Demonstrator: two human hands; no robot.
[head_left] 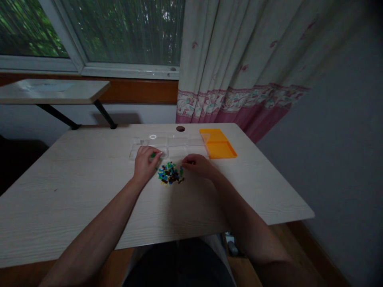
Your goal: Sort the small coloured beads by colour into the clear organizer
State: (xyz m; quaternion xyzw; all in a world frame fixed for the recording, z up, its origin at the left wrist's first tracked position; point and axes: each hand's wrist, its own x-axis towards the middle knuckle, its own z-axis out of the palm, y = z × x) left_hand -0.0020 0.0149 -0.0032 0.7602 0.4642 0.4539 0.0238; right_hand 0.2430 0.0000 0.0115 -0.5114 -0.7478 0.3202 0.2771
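Observation:
On the table lies a loose pile of small toy building bricks (169, 173) in blue, green, brown and yellow. My left hand (144, 164) is at the pile's upper left, its fingers curled round small green bricks (153, 155). It rests over the front edge of a clear plastic divided box (177, 151). To the right of the pile, my right hand (200, 165) is closed in a pinch, close to the box's front edge. A dark bit shows at its fingers, too small to name.
An orange plastic tray (220, 150) lies at the right end of the clear box. Behind them the table (89, 191) has a round cable hole (180, 128). A raised shelf (54, 93) stands at the back left, and a curtain (227, 79) hangs behind the table.

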